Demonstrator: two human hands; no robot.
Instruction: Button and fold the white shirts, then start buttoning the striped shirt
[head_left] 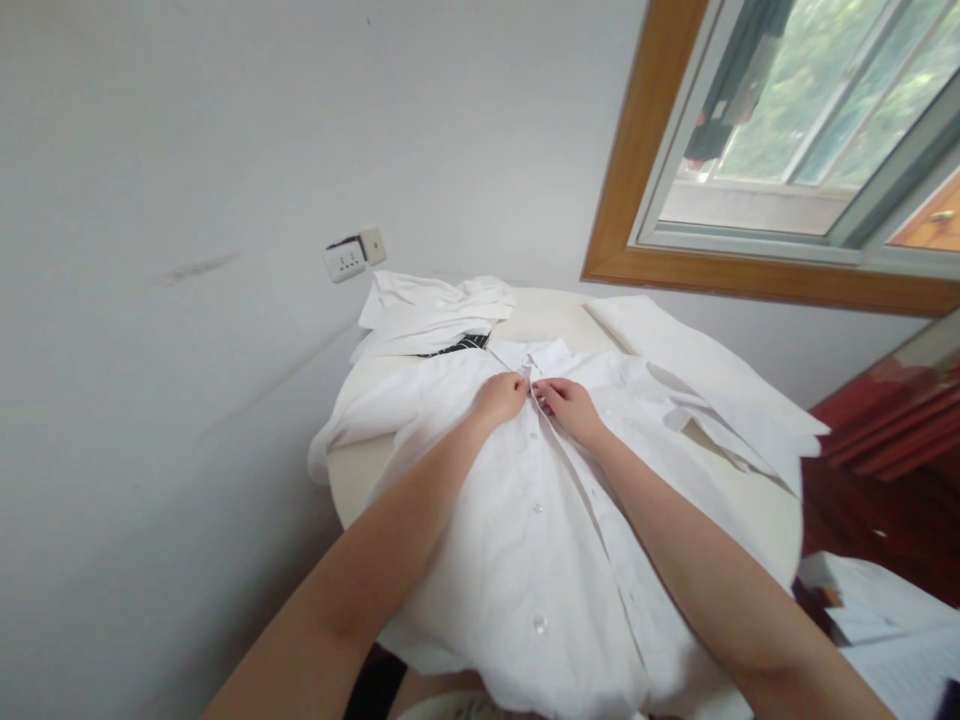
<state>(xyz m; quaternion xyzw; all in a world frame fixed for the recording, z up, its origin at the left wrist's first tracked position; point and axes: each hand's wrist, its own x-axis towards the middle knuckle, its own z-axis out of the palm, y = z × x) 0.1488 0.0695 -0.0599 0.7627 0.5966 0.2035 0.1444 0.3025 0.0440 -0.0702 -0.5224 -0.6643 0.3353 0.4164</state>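
A white button-up shirt point(480, 560) lies spread over a round cream table, collar away from me and hem hanging over the near edge. My left hand point(504, 396) is closed on the shirt's front edge just below the collar. Right beside it, my right hand point(564, 402) pinches the other front edge. The fingertips of both hands almost meet, and they hide whatever button lies there. Lower down, the front hangs open, with clear buttons point(538, 508) showing along the left-hand edge.
The cream table point(765, 510) stands against a white wall with a socket point(345, 260). Folded white cloth point(435, 310) and a black striped piece point(469, 343) lie at its back left. A wood-framed window point(615, 230) is at right. Papers point(900, 640) lie at lower right.
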